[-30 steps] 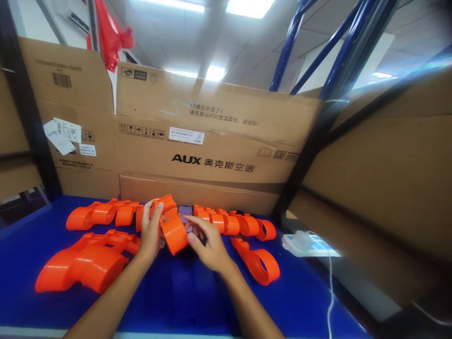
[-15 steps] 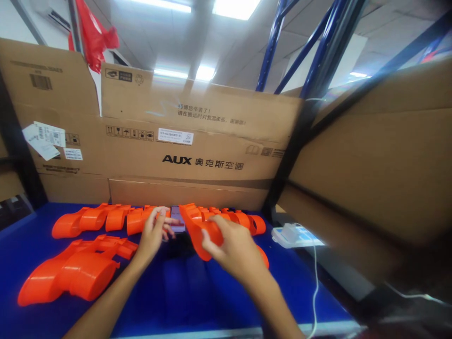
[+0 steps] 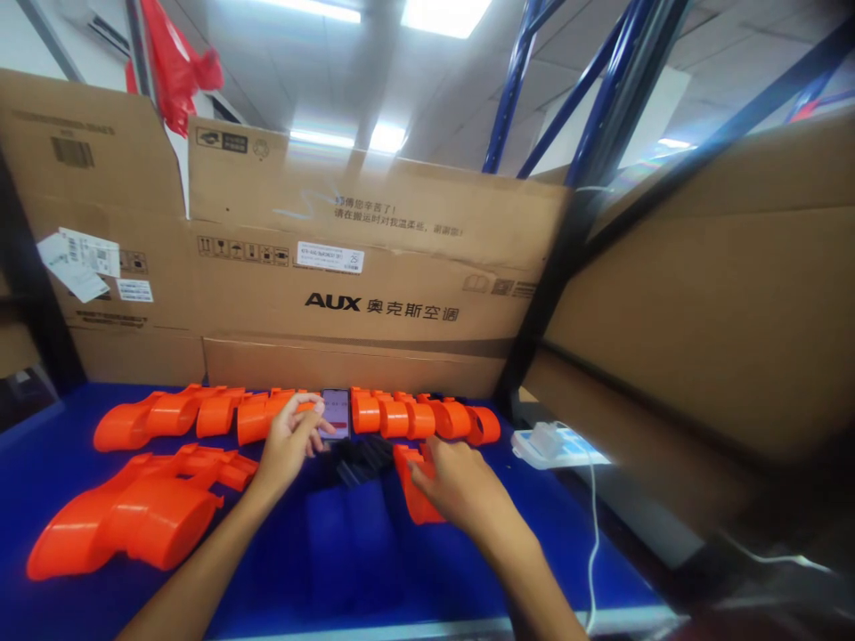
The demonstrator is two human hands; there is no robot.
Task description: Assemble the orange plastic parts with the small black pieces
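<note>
My right hand is closed round a curved orange plastic part, low over the table's right half; my fingers hide much of it, and I cannot tell if it touches the cloth. My left hand hovers by the phone with its fingers apart and nothing in them. Between the hands lies a small dark heap of black pieces. Similar orange parts line the back to the right of the phone, and more orange parts line it to the left.
Larger orange parts lie at the front left of the blue table surface. A white power strip with a hanging cable sits at the right edge. A cardboard panel walls off the back, beside a dark upright post.
My right hand has brought the orange part down and to the right, from in front of the back row. The black heap now shows more fully. My left hand has barely moved.
</note>
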